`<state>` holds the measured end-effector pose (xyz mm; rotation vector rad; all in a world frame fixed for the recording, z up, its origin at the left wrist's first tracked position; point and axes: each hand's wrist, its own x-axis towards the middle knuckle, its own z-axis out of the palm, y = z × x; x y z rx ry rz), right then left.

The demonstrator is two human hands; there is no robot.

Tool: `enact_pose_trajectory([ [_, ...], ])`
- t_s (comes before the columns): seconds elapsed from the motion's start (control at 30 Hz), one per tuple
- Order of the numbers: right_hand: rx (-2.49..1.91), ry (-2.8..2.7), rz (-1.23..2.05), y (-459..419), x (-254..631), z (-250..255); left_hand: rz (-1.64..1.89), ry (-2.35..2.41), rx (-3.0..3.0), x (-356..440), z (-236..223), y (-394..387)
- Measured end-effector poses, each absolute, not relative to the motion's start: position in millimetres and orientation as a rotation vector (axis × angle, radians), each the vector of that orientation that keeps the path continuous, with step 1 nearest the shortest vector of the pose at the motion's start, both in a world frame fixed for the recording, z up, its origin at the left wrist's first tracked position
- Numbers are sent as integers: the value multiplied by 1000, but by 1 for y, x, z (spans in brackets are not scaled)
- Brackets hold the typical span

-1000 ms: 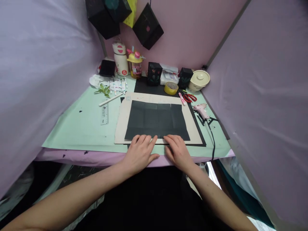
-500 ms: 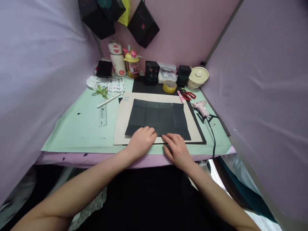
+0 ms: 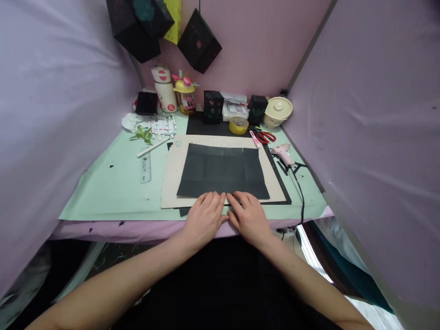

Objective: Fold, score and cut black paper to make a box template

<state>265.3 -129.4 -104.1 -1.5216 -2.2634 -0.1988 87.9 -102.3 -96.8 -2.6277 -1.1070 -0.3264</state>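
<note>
A creased sheet of black paper (image 3: 223, 172) lies on a pale cardboard sheet (image 3: 168, 183) in front of me. Its creases run across and along it, and a short slit shows at its far edge. My left hand (image 3: 204, 217) rests palm down with its fingertips on the paper's near edge, left of the middle. Close beside it, my right hand (image 3: 249, 215) lays its fingertips on the same edge. Both hands have their fingers stretched out, and neither grasps the paper.
On the right lie a pink glue gun (image 3: 283, 155) with a cord, red-handled scissors (image 3: 266, 137), a pink cutter (image 3: 255, 139) and yellow tape (image 3: 238, 125). A clear ruler (image 3: 145, 169), white pen (image 3: 153, 147) and several markers (image 3: 163, 124) lie left. Black boxes (image 3: 200, 41) hang above.
My left hand curled its fingers over the near edge, then drew back and flattened out beside my right hand. The right hand stayed at the edge. The view shifted slightly.
</note>
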Motion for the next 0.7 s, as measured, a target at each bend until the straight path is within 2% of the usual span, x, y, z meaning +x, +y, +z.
enact_pose_trajectory([
  [0.43, -1536, -2260, -218, -131, 265, -108, -390, -1188, -2612, 86, -110, -106],
  [0.7, -1524, -2245, -228, -131, 266, -110, -292, -1200, -2647, 88, -105, -104],
])
